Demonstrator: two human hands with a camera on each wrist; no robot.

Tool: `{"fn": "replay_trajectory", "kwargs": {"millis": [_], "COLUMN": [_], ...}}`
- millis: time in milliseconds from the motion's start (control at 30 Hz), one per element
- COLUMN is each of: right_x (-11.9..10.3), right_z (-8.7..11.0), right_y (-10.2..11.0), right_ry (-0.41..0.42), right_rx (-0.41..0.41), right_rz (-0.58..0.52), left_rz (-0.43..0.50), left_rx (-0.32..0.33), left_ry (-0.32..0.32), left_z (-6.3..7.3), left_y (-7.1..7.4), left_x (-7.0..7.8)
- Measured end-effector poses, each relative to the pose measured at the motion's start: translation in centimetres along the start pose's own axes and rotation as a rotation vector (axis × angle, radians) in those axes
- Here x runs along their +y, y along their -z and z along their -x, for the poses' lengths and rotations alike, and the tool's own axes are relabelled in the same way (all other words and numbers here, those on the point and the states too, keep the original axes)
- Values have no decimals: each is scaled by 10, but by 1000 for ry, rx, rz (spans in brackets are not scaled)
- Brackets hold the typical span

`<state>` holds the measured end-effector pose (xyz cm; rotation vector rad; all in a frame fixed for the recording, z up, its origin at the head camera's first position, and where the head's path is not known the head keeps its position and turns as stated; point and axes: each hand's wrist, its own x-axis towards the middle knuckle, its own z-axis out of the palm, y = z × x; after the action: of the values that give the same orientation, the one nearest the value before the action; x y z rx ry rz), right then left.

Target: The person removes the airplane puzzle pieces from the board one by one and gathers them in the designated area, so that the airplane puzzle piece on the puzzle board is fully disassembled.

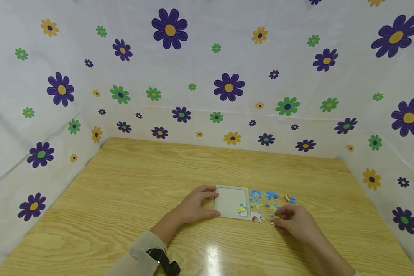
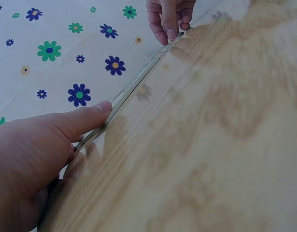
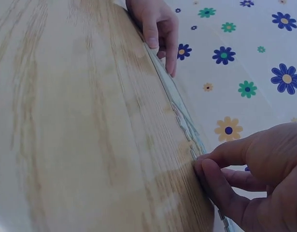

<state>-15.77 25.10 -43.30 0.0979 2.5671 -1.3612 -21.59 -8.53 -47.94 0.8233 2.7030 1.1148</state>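
A square, pale puzzle tray (image 1: 232, 187) lies on the table with one jigsaw piece (image 1: 241, 209), yellow, blue and white, in its lower right corner. My left hand (image 1: 196, 205) rests at the tray's left edge, thumb and fingers spread apart and touching the rim. Right of the tray, several loose puzzle pieces (image 1: 271, 195) lie in rough rows, in blue, yellow, white and red. Over the nearest row, my right hand (image 1: 298, 224) pinches a puzzle piece (image 1: 272, 221) between thumb and forefinger; the fingertips partly hide it. In the right wrist view, those fingertips (image 3: 202, 162) meet at table level.
The wood-grain table (image 1: 141, 172) extends around the tray. A white cloth with printed flowers (image 1: 193, 103) hangs behind and along both sides. A black strap with a small device (image 1: 163, 262) sits on the left sleeve.
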Motion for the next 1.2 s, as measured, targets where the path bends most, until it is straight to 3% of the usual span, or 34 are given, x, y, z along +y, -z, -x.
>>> {"fn": "replay_trajectory", "kwargs": {"millis": [167, 367, 600, 833, 967, 1200], "right_x": [1, -1, -13, -27, -32, -36], "right_z": [0, -1, -9, -18, -26, -33], "right_y": [0, -2, -11, -26, -39, -65], "right_ry": [-12, 48, 145, 225, 255, 232], "right_rx": [4, -7, 0, -147, -182, -100], "right_rz": [-11, -27, 95, -91, -100, 36], "left_rz": [1, -7, -2, -1, -5, -4], "left_rx": [0, 2, 4, 0, 2, 4], "left_ry": [-7, -3, 1, -14, -14, 1], "left_z": [0, 1, 1, -3, -5, -1], "left_y": [0, -1, 0, 1, 2, 0], "left_x": [1, 0, 0, 2, 2, -2]}}
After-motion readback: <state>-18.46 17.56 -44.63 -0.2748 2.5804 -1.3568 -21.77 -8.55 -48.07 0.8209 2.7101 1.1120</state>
